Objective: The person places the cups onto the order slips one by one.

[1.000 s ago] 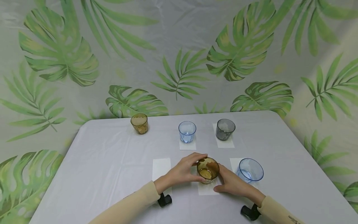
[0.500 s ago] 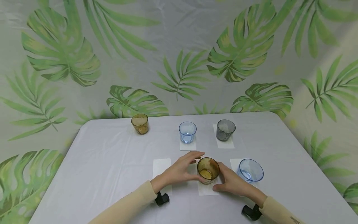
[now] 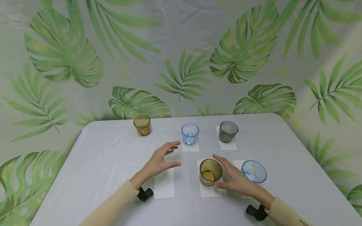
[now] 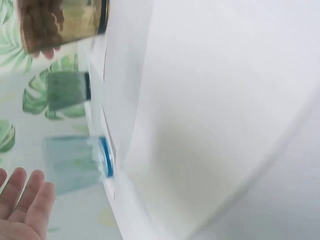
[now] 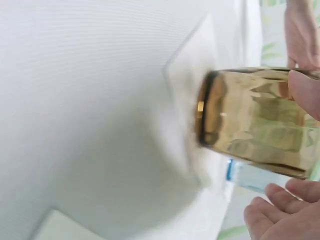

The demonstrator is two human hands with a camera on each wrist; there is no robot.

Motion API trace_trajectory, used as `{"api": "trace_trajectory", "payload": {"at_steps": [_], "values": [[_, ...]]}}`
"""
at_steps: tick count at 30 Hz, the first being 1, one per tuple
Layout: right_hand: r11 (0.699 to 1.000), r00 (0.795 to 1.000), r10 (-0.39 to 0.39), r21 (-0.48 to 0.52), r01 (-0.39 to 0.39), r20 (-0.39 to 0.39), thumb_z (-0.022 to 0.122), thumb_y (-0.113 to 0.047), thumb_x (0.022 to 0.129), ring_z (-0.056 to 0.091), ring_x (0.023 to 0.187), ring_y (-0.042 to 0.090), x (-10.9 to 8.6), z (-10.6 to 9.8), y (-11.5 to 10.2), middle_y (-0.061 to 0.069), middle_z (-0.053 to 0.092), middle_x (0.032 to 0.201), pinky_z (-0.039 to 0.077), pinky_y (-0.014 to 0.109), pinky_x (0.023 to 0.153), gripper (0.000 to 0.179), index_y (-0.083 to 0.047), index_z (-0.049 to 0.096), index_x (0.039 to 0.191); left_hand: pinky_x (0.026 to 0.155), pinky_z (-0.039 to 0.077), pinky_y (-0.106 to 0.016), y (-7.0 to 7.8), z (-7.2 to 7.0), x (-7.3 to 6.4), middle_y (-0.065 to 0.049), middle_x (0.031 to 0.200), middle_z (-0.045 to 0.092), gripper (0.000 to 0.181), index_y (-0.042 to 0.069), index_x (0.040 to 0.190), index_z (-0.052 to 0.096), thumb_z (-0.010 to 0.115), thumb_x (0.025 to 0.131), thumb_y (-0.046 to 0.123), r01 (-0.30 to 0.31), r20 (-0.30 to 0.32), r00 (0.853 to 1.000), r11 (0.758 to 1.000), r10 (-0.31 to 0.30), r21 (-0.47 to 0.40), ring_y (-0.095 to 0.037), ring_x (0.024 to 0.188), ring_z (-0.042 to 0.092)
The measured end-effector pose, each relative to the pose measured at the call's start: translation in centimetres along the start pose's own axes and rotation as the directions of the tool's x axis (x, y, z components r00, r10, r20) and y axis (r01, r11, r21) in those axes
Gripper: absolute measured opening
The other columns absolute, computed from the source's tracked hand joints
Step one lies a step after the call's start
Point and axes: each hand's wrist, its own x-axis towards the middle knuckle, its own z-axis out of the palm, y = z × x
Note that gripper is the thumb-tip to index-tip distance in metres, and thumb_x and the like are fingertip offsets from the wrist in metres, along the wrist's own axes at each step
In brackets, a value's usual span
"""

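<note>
An amber glass [image 3: 208,182] stands upright on a white paper slip [image 3: 211,192] near the middle of the table. To its right is my right hand [image 3: 237,180], thumb and fingers spread beside the glass without gripping it. The right wrist view shows the thumb [image 5: 306,95] by the glass and the fingers [image 5: 272,212] apart from it. My left hand [image 3: 156,161] is in the air to the left, fingers loosely extended, holding nothing. Beneath and in front of that hand lies another paper slip [image 3: 164,185].
At the back stand a second amber glass [image 3: 142,125], a blue glass [image 3: 190,135] on a slip and a grey glass [image 3: 227,133] on a slip. Another blue glass [image 3: 254,172] is close behind my right hand. Leaf-patterned cloth [image 3: 181,62] hangs beyond the table.
My left hand has let go of the amber glass and moved away to the left. The right hand's fingers have loosened and spread beside the glass, which stays in place.
</note>
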Motion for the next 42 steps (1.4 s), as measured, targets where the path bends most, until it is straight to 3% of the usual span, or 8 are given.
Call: {"api": "trace_trajectory", "payload": {"at_steps": [4,12,23,31,38,42], "values": [[1.0,1.0,-0.025,-0.01,0.026,0.009,0.082,-0.025,0.076,0.03,0.135,0.041,0.3,-0.4,-0.7,0.017,0.03,0.15,0.033,0.062,0.102,0.095,-0.01,0.026,0.151,0.102,0.042,-0.046,-0.5,-1.8,-0.6,-0.019,0.137,0.047,0.072,-0.003,0.14,0.042,0.078,0.077,0.001,0.03,-0.054,0.998,0.999,-0.029,0.015,-0.037,0.123,0.048],[0.997,0.996,-0.079,0.015,0.079,0.041,0.081,-0.029,0.078,0.028,0.136,0.039,1.0,-0.7,-2.5,0.015,0.028,0.152,0.033,0.063,0.102,0.094,-0.011,0.024,0.151,0.103,0.042,-0.035,-1.3,-5.0,-2.1,-0.011,0.139,0.048,0.072,0.008,0.142,0.044,0.079,0.079,0.013,0.097,-0.123,0.989,0.992,-0.087,0.083,-0.025,0.123,0.049],[0.994,0.993,-0.103,0.036,0.101,0.064,0.076,-0.026,0.083,0.03,0.136,0.036,2.0,-0.1,-4.2,0.015,0.03,0.151,0.033,0.059,0.104,0.086,-0.013,0.025,0.152,0.103,0.042,-0.038,-2.5,-8.5,-3.4,-0.018,0.136,0.049,0.071,0.001,0.14,0.044,0.079,0.079,0.011,0.166,-0.235,0.963,0.977,-0.131,0.135,-0.03,0.122,0.049],[0.992,0.989,-0.118,0.059,0.113,0.086,0.073,-0.031,0.086,0.03,0.136,0.034,3.0,0.8,-5.0,0.012,0.029,0.152,0.031,0.058,0.106,0.084,-0.011,0.025,0.151,0.104,0.04,-0.043,-2.5,-10.3,-3.8,-0.021,0.137,0.046,0.07,-0.004,0.141,0.04,0.076,0.082,0.009,0.22,-0.288,0.941,0.968,-0.179,0.117,-0.035,0.125,0.046],[0.988,0.984,-0.148,0.062,0.142,0.102,0.076,-0.019,0.083,0.035,0.134,0.03,4.0,2.1,-6.3,0.01,0.03,0.152,0.035,0.054,0.105,0.083,-0.01,0.028,0.151,0.103,0.038,-0.052,-0.3,-11.3,-3.5,-0.03,0.139,0.04,0.066,-0.012,0.139,0.037,0.072,0.084,-0.001,0.262,-0.317,0.924,0.959,-0.216,0.111,-0.045,0.124,0.043],[0.982,0.979,-0.163,0.118,0.149,0.12,0.076,-0.016,0.083,0.034,0.135,0.028,4.5,2.9,-6.7,0.009,0.03,0.152,0.034,0.052,0.107,0.083,-0.009,0.027,0.151,0.105,0.036,-0.052,-1.7,-11.9,-3.5,-0.028,0.142,0.038,0.068,-0.01,0.141,0.036,0.073,0.085,0.003,0.275,-0.322,0.918,0.957,-0.234,0.089,-0.044,0.126,0.041]]}}
